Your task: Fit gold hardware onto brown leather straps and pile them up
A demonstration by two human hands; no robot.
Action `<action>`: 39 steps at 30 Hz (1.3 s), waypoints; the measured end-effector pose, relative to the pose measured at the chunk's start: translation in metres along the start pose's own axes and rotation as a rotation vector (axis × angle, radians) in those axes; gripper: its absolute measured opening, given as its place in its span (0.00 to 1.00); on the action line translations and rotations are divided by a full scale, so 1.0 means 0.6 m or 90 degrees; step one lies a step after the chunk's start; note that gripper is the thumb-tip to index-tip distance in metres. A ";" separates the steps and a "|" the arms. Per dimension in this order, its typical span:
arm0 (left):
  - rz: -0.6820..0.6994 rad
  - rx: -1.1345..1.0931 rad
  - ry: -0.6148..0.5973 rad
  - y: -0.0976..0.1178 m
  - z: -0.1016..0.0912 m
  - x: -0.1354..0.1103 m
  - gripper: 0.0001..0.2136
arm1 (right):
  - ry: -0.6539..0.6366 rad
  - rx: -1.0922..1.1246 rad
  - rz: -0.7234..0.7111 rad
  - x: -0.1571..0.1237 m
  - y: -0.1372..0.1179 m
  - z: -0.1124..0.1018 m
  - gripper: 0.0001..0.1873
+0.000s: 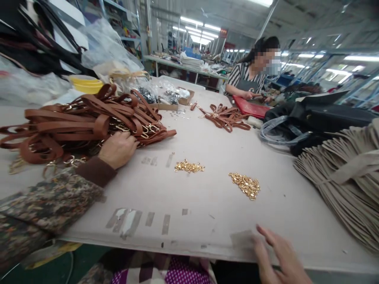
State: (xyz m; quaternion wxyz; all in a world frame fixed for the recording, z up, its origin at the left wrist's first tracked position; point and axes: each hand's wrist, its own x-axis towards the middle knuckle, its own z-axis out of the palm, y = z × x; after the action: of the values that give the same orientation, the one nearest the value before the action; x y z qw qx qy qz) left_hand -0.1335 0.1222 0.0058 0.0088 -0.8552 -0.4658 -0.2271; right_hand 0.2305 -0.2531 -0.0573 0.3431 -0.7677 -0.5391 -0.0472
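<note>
A tangled pile of brown leather straps (68,130) with gold metal clasps lies at the left of the table. My left hand (118,150) is at its near right edge, fingers curled over a strap and the fingertips hidden among the leather. At the lower right, my right hand (278,252) is slightly blurred, with thumb and fingers apart and nothing between them. Ahead of it lies a heap of small gold metal pieces (245,185). A second little heap of gold hardware (189,166) sits nearer the middle.
Bundled grey-beige strips (346,177) and black bags (322,118) line the right side. Farther back lies a smaller bunch of brown straps (226,117). Across the table a co-worker (248,79) handles a red piece (251,106). Tape patches (127,223) mark the near tabletop.
</note>
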 end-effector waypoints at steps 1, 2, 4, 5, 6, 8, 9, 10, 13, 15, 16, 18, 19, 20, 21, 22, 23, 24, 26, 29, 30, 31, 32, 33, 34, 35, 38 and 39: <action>0.009 -0.008 -0.009 0.004 -0.004 0.000 0.12 | -0.018 -0.016 -0.068 0.028 -0.049 0.030 0.18; 0.014 -0.018 -0.017 0.010 -0.009 -0.001 0.12 | -0.052 -0.026 -0.121 0.054 -0.092 0.058 0.18; 0.008 -0.046 -0.022 0.027 -0.022 -0.004 0.12 | -0.113 -0.056 -0.183 0.098 -0.156 0.108 0.18; 0.001 -0.057 -0.022 0.038 -0.029 -0.006 0.12 | -0.140 -0.072 -0.198 0.115 -0.177 0.129 0.19; -0.011 -0.083 -0.024 0.052 -0.037 -0.008 0.12 | -0.161 -0.089 -0.207 0.130 -0.193 0.146 0.19; -0.066 -0.241 -0.040 0.085 -0.048 -0.009 0.11 | -0.188 -0.118 -0.209 0.152 -0.214 0.173 0.21; -0.110 -0.375 -0.058 0.104 -0.051 -0.008 0.10 | -0.194 -0.129 -0.206 0.159 -0.221 0.184 0.21; -0.156 -0.522 -0.082 0.124 -0.052 -0.007 0.10 | -0.195 -0.137 -0.201 0.166 -0.228 0.193 0.22; -0.246 -0.802 -0.153 0.180 -0.042 -0.003 0.12 | -0.181 -0.142 -0.188 0.177 -0.245 0.212 0.24; -0.250 -0.855 -0.193 0.211 -0.030 -0.002 0.11 | -0.171 -0.131 -0.185 0.180 -0.249 0.219 0.25; -0.247 -0.884 -0.215 0.225 -0.024 -0.003 0.10 | -0.170 -0.122 -0.185 0.180 -0.248 0.220 0.24; -0.233 -0.937 -0.262 0.247 -0.014 -0.008 0.05 | -0.165 -0.097 -0.186 0.179 -0.241 0.218 0.22; -0.225 -0.964 -0.287 0.255 -0.010 -0.011 0.03 | -0.159 -0.077 -0.186 0.178 -0.235 0.215 0.20; -0.217 -0.993 -0.313 0.263 -0.006 -0.015 0.05 | -0.149 -0.050 -0.185 0.176 -0.229 0.211 0.19; -0.212 -1.026 -0.339 0.268 -0.003 -0.020 0.09 | -0.137 -0.019 -0.181 0.173 -0.222 0.206 0.17; -0.210 -1.059 -0.366 0.273 0.000 -0.025 0.11 | -0.118 0.013 -0.171 0.170 -0.215 0.201 0.16; -0.214 -1.090 -0.390 0.276 0.004 -0.030 0.13 | -0.095 0.044 -0.154 0.167 -0.208 0.195 0.16; -0.221 -1.110 -0.410 0.278 0.009 -0.036 0.13 | -0.070 0.070 -0.129 0.163 -0.203 0.190 0.15; -0.237 -1.111 -0.436 0.281 0.018 -0.046 0.10 | -0.035 0.107 -0.076 0.158 -0.193 0.180 0.13; -0.249 -1.086 -0.449 0.281 0.031 -0.056 0.07 | -0.046 0.145 -0.055 0.152 -0.185 0.172 0.13; -0.250 -1.084 -0.447 0.281 0.034 -0.058 0.07 | -0.054 0.155 -0.062 0.151 -0.183 0.170 0.13; -0.253 -1.085 -0.440 0.280 0.036 -0.059 0.08 | -0.055 0.162 -0.065 0.151 -0.182 0.169 0.13; -0.255 -1.085 -0.431 0.278 0.038 -0.060 0.08 | -0.051 0.169 -0.057 0.150 -0.181 0.169 0.13; -0.259 -1.085 -0.424 0.277 0.039 -0.060 0.08 | -0.044 0.175 -0.035 0.150 -0.181 0.168 0.14; -0.262 -1.084 -0.418 0.276 0.040 -0.060 0.08 | -0.038 0.187 0.000 0.149 -0.181 0.166 0.15; -0.266 -1.084 -0.417 0.276 0.041 -0.060 0.08 | -0.037 0.208 0.045 0.148 -0.182 0.164 0.16; -0.267 -1.078 -0.429 0.276 0.043 -0.063 0.09 | -0.054 0.326 0.203 0.145 -0.192 0.154 0.19; -0.263 -1.074 -0.437 0.277 0.043 -0.064 0.10 | -0.059 0.368 0.247 0.144 -0.196 0.150 0.19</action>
State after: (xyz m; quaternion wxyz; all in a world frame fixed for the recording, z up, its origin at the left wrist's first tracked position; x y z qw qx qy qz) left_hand -0.0085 0.0037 0.0000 -0.7938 -0.4992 -0.2669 -0.2224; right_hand 0.1380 -0.1108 -0.0317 0.5243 -0.7282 -0.3892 0.2082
